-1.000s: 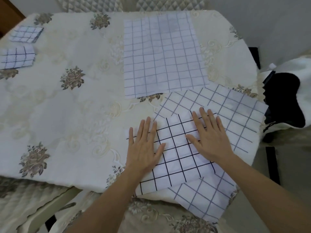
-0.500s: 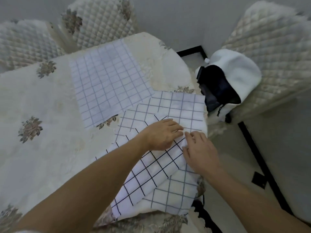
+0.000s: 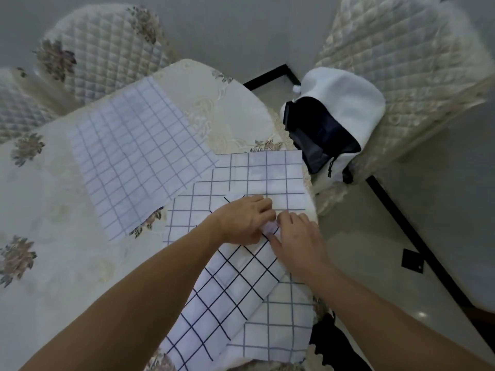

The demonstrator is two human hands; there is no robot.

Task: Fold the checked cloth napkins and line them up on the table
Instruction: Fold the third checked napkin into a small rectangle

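Our left hand (image 3: 241,220) and right hand (image 3: 298,243), fingers curled, pinch one corner of the dark napkin (image 3: 230,290), which lies on a paler napkin (image 3: 267,172).

View: single head camera, worn by the person.
Facing: forward and steeply down, toward the far right corner of the table (image 3: 235,111).
Nearness: close; left hand (image 3: 241,220) and right hand (image 3: 297,236) meet mid-frame on the dark-checked napkin (image 3: 227,290).
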